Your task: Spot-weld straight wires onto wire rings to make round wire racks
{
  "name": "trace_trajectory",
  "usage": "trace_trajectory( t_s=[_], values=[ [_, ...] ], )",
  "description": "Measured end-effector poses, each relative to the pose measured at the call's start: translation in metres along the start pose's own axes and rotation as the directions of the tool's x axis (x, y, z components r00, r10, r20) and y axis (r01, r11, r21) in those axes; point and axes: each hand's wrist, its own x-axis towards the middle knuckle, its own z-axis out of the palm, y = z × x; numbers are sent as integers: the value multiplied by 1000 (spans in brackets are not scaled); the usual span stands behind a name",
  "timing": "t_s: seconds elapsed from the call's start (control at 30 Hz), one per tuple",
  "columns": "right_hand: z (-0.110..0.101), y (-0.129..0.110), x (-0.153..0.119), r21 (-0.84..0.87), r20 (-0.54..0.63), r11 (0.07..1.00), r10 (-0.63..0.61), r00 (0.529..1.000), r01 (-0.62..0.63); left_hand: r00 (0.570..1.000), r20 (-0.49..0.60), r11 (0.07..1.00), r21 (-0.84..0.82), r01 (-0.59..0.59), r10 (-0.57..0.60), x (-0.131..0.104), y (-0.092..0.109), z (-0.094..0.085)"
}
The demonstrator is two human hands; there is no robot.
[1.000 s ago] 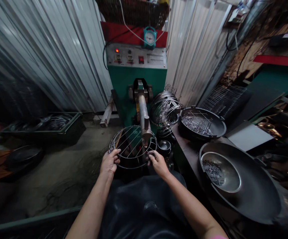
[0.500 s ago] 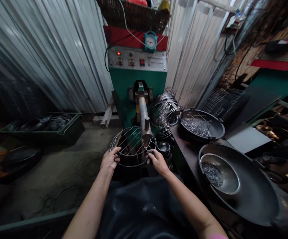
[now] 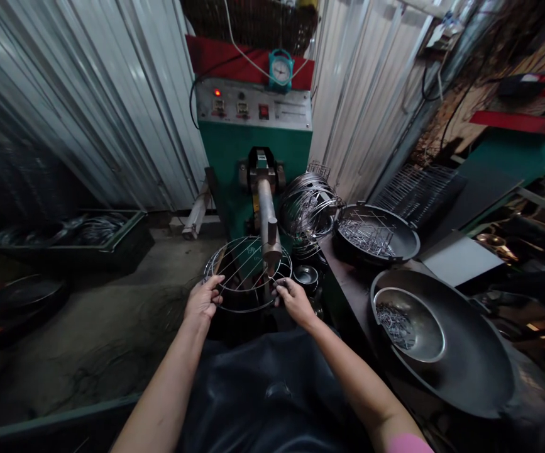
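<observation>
A round wire rack (image 3: 244, 290) with parallel bars lies level under the metal arm of a green machine (image 3: 276, 141). My left hand (image 3: 203, 299) pinches the rack's rim at its left side. At the right of the rim my right hand (image 3: 294, 300) has its fingers pressed together, close beneath the machine's electrode tip (image 3: 271, 255). What those right fingers hold is too small to make out; it may be the rim or a short wire. The rack's near right edge meets the spot below the tip.
Wire rings (image 3: 307, 204) hang right of the machine. A dark pan (image 3: 407, 242) holds short wires; a steel bowl (image 3: 430, 327) with small wire pieces sits in a large wok (image 3: 474, 371). A green crate (image 3: 131, 236) stands left.
The whole view has shifted slightly, so the machine and pans appear a little further left and higher. Both hands keep nearly the same place at the rack.
</observation>
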Motion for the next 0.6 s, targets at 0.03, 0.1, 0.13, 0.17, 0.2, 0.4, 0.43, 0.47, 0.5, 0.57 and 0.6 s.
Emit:
trace_trajectory(
  t_s=[0.03, 0.1, 0.13, 0.17, 0.2, 0.4, 0.43, 0.47, 0.5, 0.57, 0.6],
  values=[
    [0, 0, 1, 4, 3, 1000, -1, 1000, 1, 1000, -13, 1000, -19, 17, -18, 0, 0, 1],
    [1, 1, 4, 9, 10, 1000, 5, 1000, -6, 999, -28, 998, -42, 45, -46, 1, 1, 1],
    [2, 1, 5, 9, 10, 1000, 12, 1000, -12, 998, -33, 998, -38, 52, -53, 1, 2, 1],
    [3, 2, 6, 10, 9, 1000, 19, 1000, -19, 998, -38, 998, -32, 54, -55, 2, 2, 2],
    [4, 2, 6, 13, 6, 1000, 27, 1000, -27, 998, -45, 998, -27, 50, -51, 2, 2, 1],
    [-4, 10, -8, 113, -147, 994, 27, 989, -10, 995, -97, 998, -48, 34, -39, 1, 2, 3],
    [-9, 13, -13, 126, -192, 992, 37, 981, -13, 993, -105, 998, -55, 39, -45, 0, 2, 3],
    [-16, 17, -19, 128, -228, 991, 57, 972, -28, 993, -111, 997, -62, 42, -49, -1, 2, 4],
    [-23, 22, -26, 118, -253, 991, 87, 964, -59, 992, -112, 997, -67, 42, -49, -2, 2, 4],
    [-40, 34, -42, 64, -253, 988, 155, 955, -144, 993, -111, 997, -67, 34, -41, -3, 2, 4],
    [-49, 40, -52, 20, -234, 982, 187, 954, -187, 993, -113, 998, -64, 30, -37, -3, 2, 4]
  ],
)
